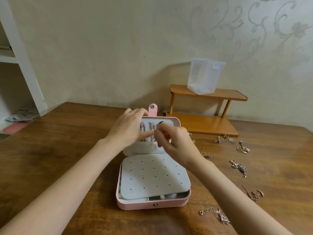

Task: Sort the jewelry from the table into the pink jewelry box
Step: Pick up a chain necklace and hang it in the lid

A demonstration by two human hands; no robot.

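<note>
Pink jewelry box (pixel 153 203) sits open at table centre, perforated grey panel (pixel 153 177) nearest. Loose jewelry (pixel 238 167) lies from 3 to 5 o'clock. Beyond, right hand (pixel 174 141) pinches something small and blurred at the lid's hanging chains (pixel 149 128); left hand (pixel 128 128) braces the lid, fingers extended. Judged step: hooking a necklace. Next calls for fetching another piece.

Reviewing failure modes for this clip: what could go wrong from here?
1. Both hands, left hand and right hand, work at the upright lid of the pink jewelry box; pushing could tip it shut or shift the box.
2. The chains in the lid hang close together and may tangle.
3. The right forearm passes near loose jewelry on the table and could sweep it.
</note>
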